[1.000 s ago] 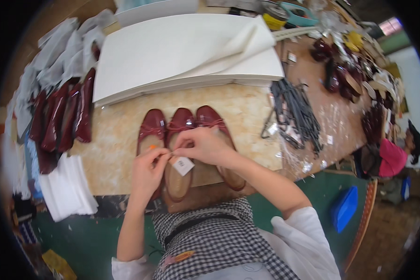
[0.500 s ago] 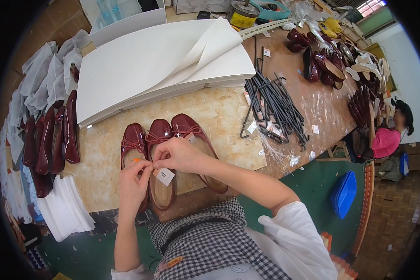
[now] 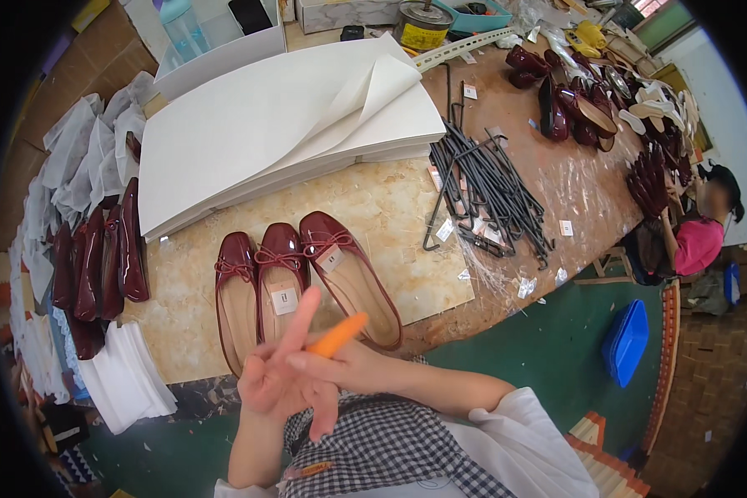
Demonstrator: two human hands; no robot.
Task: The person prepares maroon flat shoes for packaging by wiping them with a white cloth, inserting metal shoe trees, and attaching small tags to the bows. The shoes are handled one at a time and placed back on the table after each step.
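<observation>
My left hand (image 3: 270, 382) is turned palm up over the table's near edge, its fingers spread. An orange finger cot (image 3: 340, 334) sticks out between my hands, pointing up and right. My right hand (image 3: 349, 365) meets the left one, its thumb and fingers closed around the base of the finger cot; overlapping fingers partly hide the grip. Beyond the hands lie three dark red patent ballet flats with bows: a left shoe (image 3: 236, 266), a middle shoe (image 3: 280, 241) and a right shoe (image 3: 361, 286). A white tag (image 3: 284, 301) rests on the middle one, another tag (image 3: 331, 258) on the right one.
A thick stack of white paper (image 3: 290, 116) lies behind the shoes. Black metal hooks (image 3: 494, 187) are heaped to the right. More red shoes (image 3: 100, 257) and white sheets (image 3: 129, 378) sit at left. A co-worker in pink (image 3: 697, 245) handles shoes at far right; blue trays (image 3: 624, 342) are lower right.
My hands have let go of the white tag, which now lies on the middle shoe. Both have drawn back toward me and come together at the orange finger cot. The view has shifted slightly.
</observation>
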